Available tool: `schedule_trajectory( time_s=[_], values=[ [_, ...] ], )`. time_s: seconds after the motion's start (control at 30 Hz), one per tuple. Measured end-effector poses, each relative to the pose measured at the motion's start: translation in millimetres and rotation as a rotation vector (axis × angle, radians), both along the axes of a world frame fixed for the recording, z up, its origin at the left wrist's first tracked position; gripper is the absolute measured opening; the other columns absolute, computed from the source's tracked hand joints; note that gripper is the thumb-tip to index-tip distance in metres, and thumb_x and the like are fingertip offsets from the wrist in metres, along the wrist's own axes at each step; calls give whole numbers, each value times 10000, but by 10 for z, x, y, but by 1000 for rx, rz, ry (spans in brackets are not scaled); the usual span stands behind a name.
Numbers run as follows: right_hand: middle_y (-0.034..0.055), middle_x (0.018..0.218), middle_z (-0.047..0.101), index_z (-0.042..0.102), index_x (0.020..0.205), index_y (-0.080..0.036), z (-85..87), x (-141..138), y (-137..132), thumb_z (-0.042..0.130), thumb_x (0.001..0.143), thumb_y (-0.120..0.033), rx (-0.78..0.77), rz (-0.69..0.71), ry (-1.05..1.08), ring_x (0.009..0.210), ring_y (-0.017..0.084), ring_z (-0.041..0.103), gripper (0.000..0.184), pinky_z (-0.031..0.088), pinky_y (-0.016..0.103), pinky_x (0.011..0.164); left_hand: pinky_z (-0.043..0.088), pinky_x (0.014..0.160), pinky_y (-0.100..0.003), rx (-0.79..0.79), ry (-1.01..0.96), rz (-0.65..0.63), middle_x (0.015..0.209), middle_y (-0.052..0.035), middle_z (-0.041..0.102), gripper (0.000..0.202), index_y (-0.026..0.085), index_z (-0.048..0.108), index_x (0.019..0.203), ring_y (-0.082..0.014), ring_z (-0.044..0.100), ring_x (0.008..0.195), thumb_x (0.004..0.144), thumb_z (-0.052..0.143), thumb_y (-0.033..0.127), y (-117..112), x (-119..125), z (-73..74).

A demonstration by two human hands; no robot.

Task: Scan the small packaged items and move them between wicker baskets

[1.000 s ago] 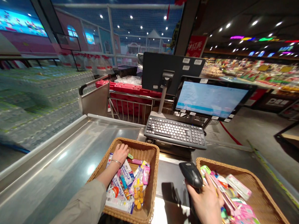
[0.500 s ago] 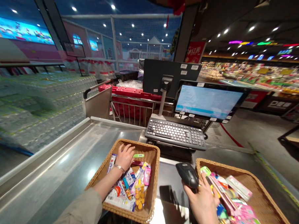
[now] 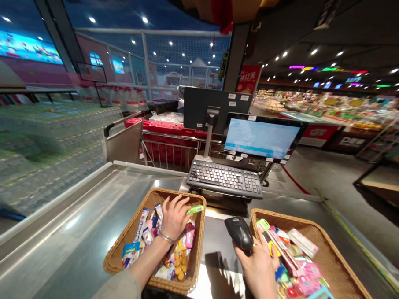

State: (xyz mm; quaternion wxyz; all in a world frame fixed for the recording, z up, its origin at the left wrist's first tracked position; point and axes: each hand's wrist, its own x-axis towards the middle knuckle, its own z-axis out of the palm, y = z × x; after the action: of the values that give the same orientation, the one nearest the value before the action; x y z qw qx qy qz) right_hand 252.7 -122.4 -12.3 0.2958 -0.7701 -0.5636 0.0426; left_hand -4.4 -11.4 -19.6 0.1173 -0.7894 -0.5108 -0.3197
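Note:
My left hand (image 3: 174,216) is over the left wicker basket (image 3: 122,247) and pinches a small light-green packet (image 3: 195,209) at the basket's far right corner. A thin bracelet sits on that wrist. Several colourful packets (image 3: 149,235) fill the basket under it. My right hand (image 3: 259,269) grips a black barcode scanner (image 3: 239,232), held between the two baskets and pointing away from me. The right wicker basket (image 3: 343,261) beside it holds several toothbrush-like packets (image 3: 294,259).
A steel checkout counter (image 3: 84,215) runs to the left. Behind the baskets stand a grey keyboard (image 3: 225,179), a lit touchscreen (image 3: 260,138) and a rear monitor (image 3: 204,108). Red baskets and a metal rail (image 3: 169,144) lie beyond; shop shelves at far right.
My left hand has lifted the green packet out of the pile and carried it right toward the scanner. The right hand with the scanner stayed roughly in place; the view shifted slightly.

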Motion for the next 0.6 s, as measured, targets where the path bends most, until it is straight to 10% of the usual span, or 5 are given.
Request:
schedule_trajectory(
  time_s=[0.6],
  values=[
    [6, 1294, 652, 750, 922, -305, 230, -96, -206, 580, 761, -286, -43, 87, 64, 1444, 331, 300, 234, 111, 636, 1158, 225, 1143, -576, 91, -97, -46, 1241, -10, 698, 139, 320, 723, 967, -279, 509, 1290, 882, 627, 374, -112, 406, -65]
  ],
)
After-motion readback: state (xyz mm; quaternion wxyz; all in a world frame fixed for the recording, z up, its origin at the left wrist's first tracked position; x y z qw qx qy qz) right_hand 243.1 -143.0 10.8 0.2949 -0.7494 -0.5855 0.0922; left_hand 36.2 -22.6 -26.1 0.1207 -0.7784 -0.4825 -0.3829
